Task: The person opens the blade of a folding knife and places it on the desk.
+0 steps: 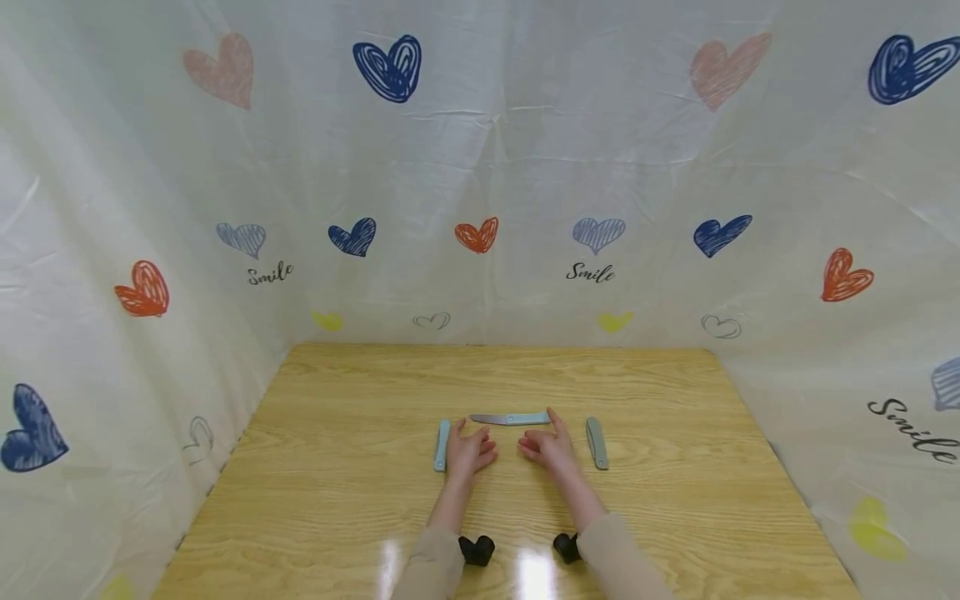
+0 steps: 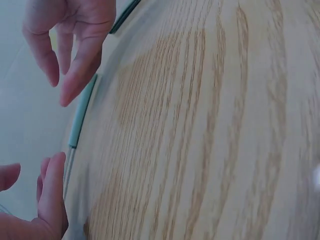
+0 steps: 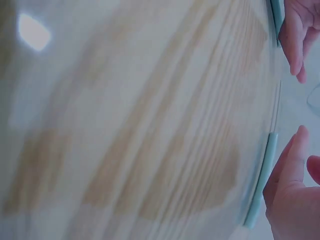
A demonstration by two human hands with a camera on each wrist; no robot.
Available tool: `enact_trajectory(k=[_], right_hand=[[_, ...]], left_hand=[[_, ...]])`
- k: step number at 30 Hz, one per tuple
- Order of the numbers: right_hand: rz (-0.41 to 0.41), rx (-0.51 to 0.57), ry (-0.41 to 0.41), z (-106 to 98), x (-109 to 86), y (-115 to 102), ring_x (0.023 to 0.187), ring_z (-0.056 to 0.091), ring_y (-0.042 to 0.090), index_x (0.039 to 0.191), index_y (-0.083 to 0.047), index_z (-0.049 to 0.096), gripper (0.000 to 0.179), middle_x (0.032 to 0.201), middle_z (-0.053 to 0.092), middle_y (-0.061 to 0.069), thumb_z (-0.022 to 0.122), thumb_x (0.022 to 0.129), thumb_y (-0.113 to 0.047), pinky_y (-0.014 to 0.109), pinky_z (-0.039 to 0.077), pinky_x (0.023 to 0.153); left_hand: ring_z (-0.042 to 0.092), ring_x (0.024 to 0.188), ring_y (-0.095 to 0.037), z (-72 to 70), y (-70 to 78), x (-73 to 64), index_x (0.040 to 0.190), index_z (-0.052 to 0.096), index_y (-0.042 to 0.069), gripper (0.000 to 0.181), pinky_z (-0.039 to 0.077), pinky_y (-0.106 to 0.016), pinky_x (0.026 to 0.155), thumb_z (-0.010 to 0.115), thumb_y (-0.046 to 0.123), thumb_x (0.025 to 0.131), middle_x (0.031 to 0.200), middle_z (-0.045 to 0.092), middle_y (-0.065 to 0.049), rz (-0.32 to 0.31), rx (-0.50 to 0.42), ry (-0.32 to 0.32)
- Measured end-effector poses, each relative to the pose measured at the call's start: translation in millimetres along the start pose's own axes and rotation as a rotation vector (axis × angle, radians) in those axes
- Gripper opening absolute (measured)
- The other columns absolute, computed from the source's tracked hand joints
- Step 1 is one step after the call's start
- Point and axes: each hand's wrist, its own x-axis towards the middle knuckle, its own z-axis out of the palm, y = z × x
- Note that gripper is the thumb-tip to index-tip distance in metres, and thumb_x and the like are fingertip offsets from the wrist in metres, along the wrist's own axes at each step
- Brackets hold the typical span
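A folding knife (image 1: 528, 419) with a light blue handle lies unfolded across the table, its blade (image 1: 489, 419) pointing left. My left hand (image 1: 465, 452) is below the blade, fingers spread and loosely bent, holding nothing. Just left of it lies a folded light blue knife (image 1: 442, 446). My right hand (image 1: 551, 450) hovers by the handle's right end, one fingertip right at it, the other fingers relaxed. A folded grey-green knife (image 1: 597, 442) rests to its right. In the right wrist view the unfolded knife's handle (image 3: 261, 182) shows beside my right hand.
The wooden table (image 1: 360, 392) carries the three knives in a row. Behind it and along both sides hangs a white curtain (image 1: 525, 183) printed with hearts. Black wrist mounts (image 1: 477, 550) sit at both sleeves.
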Motion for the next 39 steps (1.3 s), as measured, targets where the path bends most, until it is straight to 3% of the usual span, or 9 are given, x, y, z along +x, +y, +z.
enact_trajectory(k=[5, 12, 16, 20, 24, 31, 39], right_hand=[[-0.013, -0.081, -0.1, 17.6, -9.1, 1.9, 0.087, 0.066, 0.02, 0.147, 0.01, 0.022, 0.061, 0.12, 0.053, 0.037, 0.054, 0.095, 0.002, 0.033, 0.06, 0.079], [-0.008, -0.127, -0.199, 40.8, -15.9, 5.3, 0.098, 0.065, 0.027, 0.138, 0.016, 0.036, 0.048, 0.124, 0.05, 0.04, 0.052, 0.097, -0.001, 0.038, 0.059, 0.085], [-0.014, -0.134, -0.241, 54.0, -15.3, 10.2, 0.107, 0.062, 0.037, 0.138, 0.018, 0.035, 0.048, 0.126, 0.048, 0.04, 0.053, 0.097, -0.001, 0.042, 0.056, 0.091], [0.019, -0.143, -0.285, 68.1, -14.1, 18.0, 0.114, 0.057, 0.04, 0.139, 0.017, 0.034, 0.052, 0.131, 0.047, 0.037, 0.055, 0.096, -0.002, 0.041, 0.054, 0.094], [0.064, -0.151, -0.324, 82.2, -15.3, 24.2, 0.121, 0.052, 0.04, 0.143, 0.016, 0.029, 0.058, 0.136, 0.043, 0.036, 0.056, 0.095, -0.001, 0.041, 0.052, 0.098], [0.108, -0.079, -0.386, 96.8, -17.9, 27.9, 0.131, 0.042, 0.044, 0.142, 0.023, 0.017, 0.061, 0.14, 0.037, 0.04, 0.049, 0.097, -0.001, 0.049, 0.044, 0.106], [0.113, -0.067, -0.396, 99.1, -16.7, 31.8, 0.128, 0.047, 0.041, 0.141, 0.025, 0.014, 0.059, 0.137, 0.043, 0.038, 0.045, 0.1, -0.003, 0.049, 0.044, 0.106]], left_hand=[[0.066, 0.074, -0.02, -14.9, 11.5, -12.3, 0.144, 0.03, -0.01, 0.063, 0.062, -0.033, 0.066, 0.063, 0.005, 0.093, 0.1, 0.061, -0.023, 0.107, 0.144, -0.014], [0.067, 0.08, -0.027, -43.9, 19.4, -12.9, 0.138, 0.038, -0.012, 0.054, 0.062, -0.031, 0.065, 0.062, 0.004, 0.092, 0.1, 0.063, -0.024, 0.199, 0.253, -0.012], [0.064, 0.087, -0.031, -58.7, 24.0, -12.5, 0.133, 0.047, -0.009, 0.046, 0.06, -0.032, 0.068, 0.062, 0.005, 0.092, 0.104, 0.063, -0.023, 0.222, 0.372, 0.084], [0.059, 0.101, -0.038, -71.7, 27.2, -11.6, 0.13, 0.052, -0.007, 0.044, 0.054, -0.046, 0.081, 0.063, 0.006, 0.089, 0.112, 0.06, -0.025, 0.235, 0.476, 0.211], [0.056, 0.107, -0.042, -82.4, 28.8, -10.4, 0.132, 0.049, -0.009, 0.047, 0.051, -0.052, 0.09, 0.062, 0.004, 0.089, 0.116, 0.058, -0.03, 0.238, 0.489, 0.218], [0.064, 0.086, -0.023, -91.1, 25.8, -5.9, 0.134, 0.045, -0.015, 0.048, 0.056, -0.028, 0.076, 0.059, -0.001, 0.09, 0.105, 0.064, -0.03, 0.197, 0.384, 0.114], [0.067, 0.087, -0.024, -89.6, 21.7, -3.3, 0.13, 0.047, -0.016, 0.045, 0.059, -0.025, 0.075, 0.059, -0.002, 0.089, 0.104, 0.064, -0.033, 0.162, 0.311, 0.084]])
